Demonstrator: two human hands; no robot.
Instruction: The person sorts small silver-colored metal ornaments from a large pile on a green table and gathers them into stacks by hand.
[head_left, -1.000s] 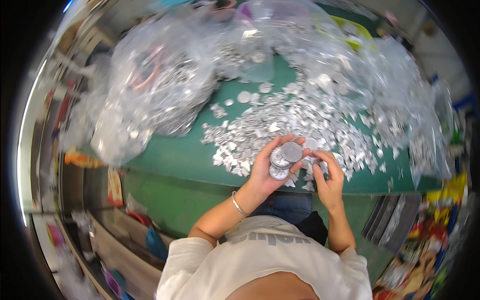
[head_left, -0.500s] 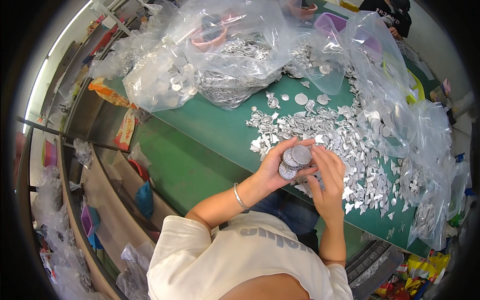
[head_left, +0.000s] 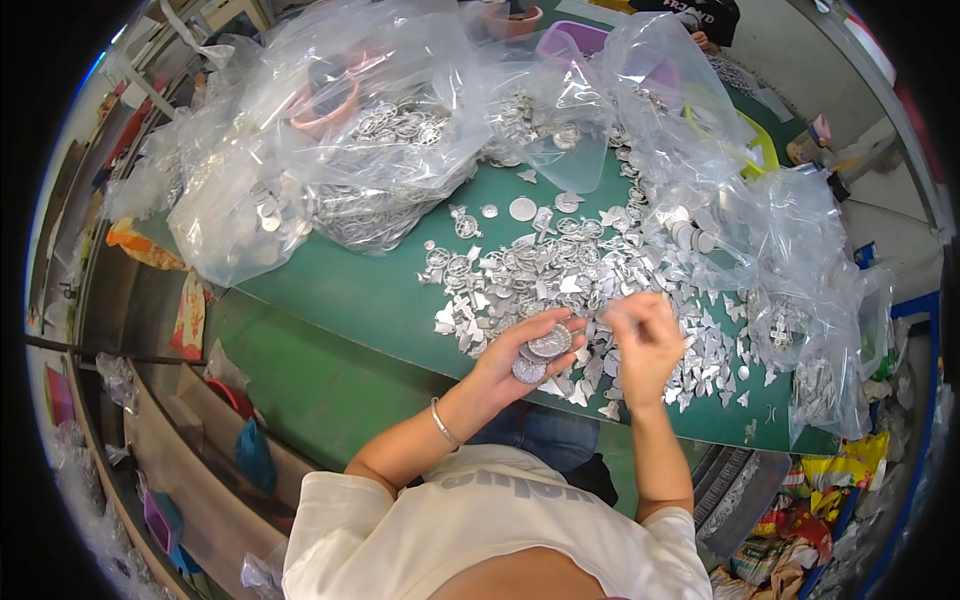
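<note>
Several round grey metal discs (head_left: pixel 548 342) lie stacked in my left hand (head_left: pixel 500 368), its fingers curled round them over the table's near edge. To their right my right hand (head_left: pixel 648 345) hovers above the loose metal pieces, apart from the discs. Its fingers are bent in a pinch, their tips slightly blurred; whatever is between them is too small to make out. Beneath and beyond both hands spreads a heap of small silvery metal pieces (head_left: pixel 540 275), some flat and pointed, some ring-shaped. A single plain disc (head_left: pixel 522 208) lies on the green table (head_left: pixel 350 285) beyond the heap.
Large clear plastic bags (head_left: pixel 385 205) of metal parts stand at the far left, more bags (head_left: pixel 800 260) at the right. A purple basket (head_left: pixel 570 40) and a yellow-green one (head_left: pixel 760 150) are farther back. Another person's hand (head_left: pixel 705 42) shows at the far edge. Shelving (head_left: pixel 200 440) stands at left.
My right hand has drawn away from the discs to the right and its fingers have bent together. My left hand still holds the discs. The whole view has shifted.
</note>
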